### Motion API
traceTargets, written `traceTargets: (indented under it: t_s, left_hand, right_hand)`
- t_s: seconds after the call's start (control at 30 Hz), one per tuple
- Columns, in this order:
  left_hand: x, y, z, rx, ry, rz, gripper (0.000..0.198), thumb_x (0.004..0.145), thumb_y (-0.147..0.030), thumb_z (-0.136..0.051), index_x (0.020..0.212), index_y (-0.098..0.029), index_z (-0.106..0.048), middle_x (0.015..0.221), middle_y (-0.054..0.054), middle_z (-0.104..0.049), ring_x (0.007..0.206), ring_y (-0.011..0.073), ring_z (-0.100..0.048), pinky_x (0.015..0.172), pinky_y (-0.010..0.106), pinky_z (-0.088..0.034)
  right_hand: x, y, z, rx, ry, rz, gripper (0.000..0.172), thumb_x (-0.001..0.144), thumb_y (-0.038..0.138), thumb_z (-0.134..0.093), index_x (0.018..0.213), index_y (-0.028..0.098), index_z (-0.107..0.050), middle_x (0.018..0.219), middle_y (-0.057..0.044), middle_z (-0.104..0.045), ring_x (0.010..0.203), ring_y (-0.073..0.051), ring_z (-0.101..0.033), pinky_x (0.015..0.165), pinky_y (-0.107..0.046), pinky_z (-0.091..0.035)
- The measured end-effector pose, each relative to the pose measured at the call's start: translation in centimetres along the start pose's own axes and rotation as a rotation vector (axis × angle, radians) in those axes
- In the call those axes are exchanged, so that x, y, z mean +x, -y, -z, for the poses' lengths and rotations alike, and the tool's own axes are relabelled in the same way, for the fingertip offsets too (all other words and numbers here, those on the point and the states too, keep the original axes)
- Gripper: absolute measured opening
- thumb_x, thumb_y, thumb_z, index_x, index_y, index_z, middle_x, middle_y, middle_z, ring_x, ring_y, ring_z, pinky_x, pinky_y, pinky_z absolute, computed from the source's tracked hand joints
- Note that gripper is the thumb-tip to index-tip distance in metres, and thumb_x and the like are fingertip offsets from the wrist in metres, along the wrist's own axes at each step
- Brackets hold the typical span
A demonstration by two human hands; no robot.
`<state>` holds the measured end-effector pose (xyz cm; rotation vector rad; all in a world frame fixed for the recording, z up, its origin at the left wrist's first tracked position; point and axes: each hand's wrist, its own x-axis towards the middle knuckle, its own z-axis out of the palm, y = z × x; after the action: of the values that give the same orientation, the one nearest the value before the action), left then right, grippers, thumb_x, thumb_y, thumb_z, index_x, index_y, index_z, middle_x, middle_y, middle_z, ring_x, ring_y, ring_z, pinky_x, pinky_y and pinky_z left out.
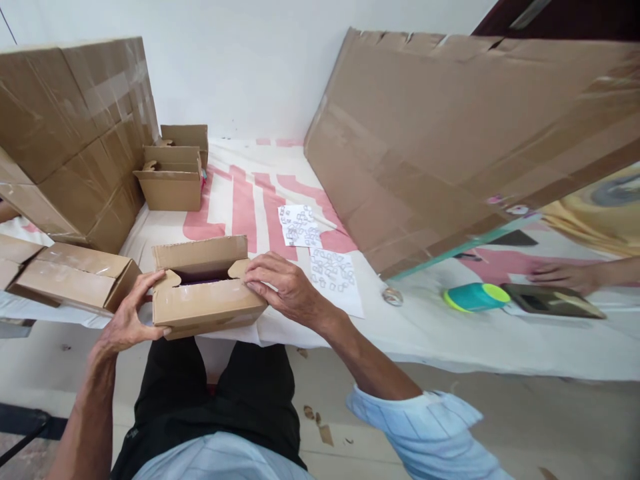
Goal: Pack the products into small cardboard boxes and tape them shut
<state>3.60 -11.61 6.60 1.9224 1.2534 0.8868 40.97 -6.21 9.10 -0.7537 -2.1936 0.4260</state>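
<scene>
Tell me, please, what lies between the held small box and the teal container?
Head view: a printed white sheet and a small clear ring lie between the small box and the teal container.

- Light: bright, even, diffuse; white wall behind the small box washed pale.
- Shadows: soft, darkest inside it.
- Glare: sheen on taped carton left of it.
- Blur: cardboard sheet and co-worker's hand to its right smeared.
- Edges: bowed.

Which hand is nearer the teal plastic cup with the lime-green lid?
Right. The right hand holds the right end of the small open cardboard box, left of the cup; the left hand holds the box's left end, farther off.
</scene>
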Motion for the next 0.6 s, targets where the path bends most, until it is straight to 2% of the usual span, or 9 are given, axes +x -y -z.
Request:
traceTargets:
  t_s: [0.07, 0.17, 0.3, 0.4, 0.47, 0.53, 0.6]
  left_hand:
    - [0.0, 0.1, 0.2, 0.022, 0.008, -0.02, 0.094, 0.076, -0.055, -0.093, 0.158, -0.033, -0.052, 0.162, 0.015, -0.049, 0.153, 0.0445, -0.046, 0.115, 0.056, -0.055]
    - [0.0, 0.3, 0.6, 0.077, 0.003, -0.055, 0.089, 0.078, -0.056, -0.091, 0.156, -0.035, -0.055, 0.162, 0.013, -0.051, 0.154, 0.0454, -0.045, 0.12, 0.06, -0.051]
    - [0.8, 1.4, 1.2, 0.162, -0.085, -0.069, 0.076, 0.079, -0.056, -0.086, 0.149, -0.04, -0.061, 0.154, 0.008, -0.059, 0.149, 0.0479, -0.05, 0.128, 0.074, -0.036]
    - [2.0, 2.4, 1.4, 0.188, -0.105, -0.05, 0.08, 0.072, -0.056, -0.088, 0.146, -0.049, -0.06, 0.151, 0.003, -0.061, 0.148, 0.0508, -0.052, 0.129, 0.078, -0.031]
    - [2.4, 2.5, 1.2, 0.197, -0.118, -0.057, 0.081, 0.069, -0.056, -0.088, 0.145, -0.053, -0.06, 0.151, 0.001, -0.061, 0.148, 0.0511, -0.052, 0.129, 0.079, -0.029]
    - [2.3, 2.1, 1.0, 0.209, -0.132, -0.048, 0.081, 0.068, -0.056, -0.089, 0.144, -0.05, -0.061, 0.151, 0.001, -0.062, 0.149, 0.0502, -0.051, 0.129, 0.079, -0.029]
    - [2.0, 1.4, 0.9, 0.211, -0.13, -0.034, 0.082, 0.067, -0.055, -0.091, 0.143, -0.041, -0.063, 0.149, 0.006, -0.063, 0.147, 0.0489, -0.053, 0.128, 0.076, -0.034]
  right_hand:
    - [-0.1, -0.2, -0.4, -0.003, -0.036, -0.02, 0.022, 0.107, 0.027, -0.053, 0.091, 0.025, -0.069, 0.1, -0.01, -0.074, 0.096, -0.026, -0.067, 0.089, -0.044, -0.058]
    - [-0.2, -0.2, -1.3, 0.06, -0.128, -0.16, 0.022, 0.107, 0.031, -0.051, 0.09, 0.025, -0.063, 0.094, -0.008, -0.069, 0.093, -0.024, -0.066, 0.091, -0.042, -0.056]
    - [0.0, -0.2, -2.7, 0.315, -0.401, -0.382, 0.021, 0.103, 0.043, -0.053, 0.095, 0.025, -0.059, 0.095, -0.005, -0.066, 0.09, -0.02, -0.064, 0.085, -0.035, -0.055]
    - [0.4, -0.6, -3.5, 0.543, -0.601, -0.45, 0.031, 0.099, 0.054, -0.061, 0.093, 0.024, -0.061, 0.084, -0.001, -0.062, 0.077, -0.016, -0.059, 0.074, -0.031, -0.052]
    - [0.5, -0.8, -3.7, 0.695, -0.668, -0.474, 0.038, 0.094, 0.061, -0.068, 0.091, 0.023, -0.063, 0.079, 0.0, -0.062, 0.07, -0.014, -0.057, 0.068, -0.03, -0.051]
    - [0.4, -0.9, -3.5, 0.815, -0.692, -0.504, 0.044, 0.089, 0.066, -0.074, 0.088, 0.023, -0.064, 0.075, 0.001, -0.063, 0.066, -0.013, -0.056, 0.064, -0.029, -0.051]
    - [0.3, -1.1, -2.9, 0.872, -0.715, -0.532, 0.049, 0.084, 0.069, -0.079, 0.085, 0.023, -0.064, 0.072, 0.002, -0.062, 0.063, -0.012, -0.055, 0.061, -0.029, -0.052]
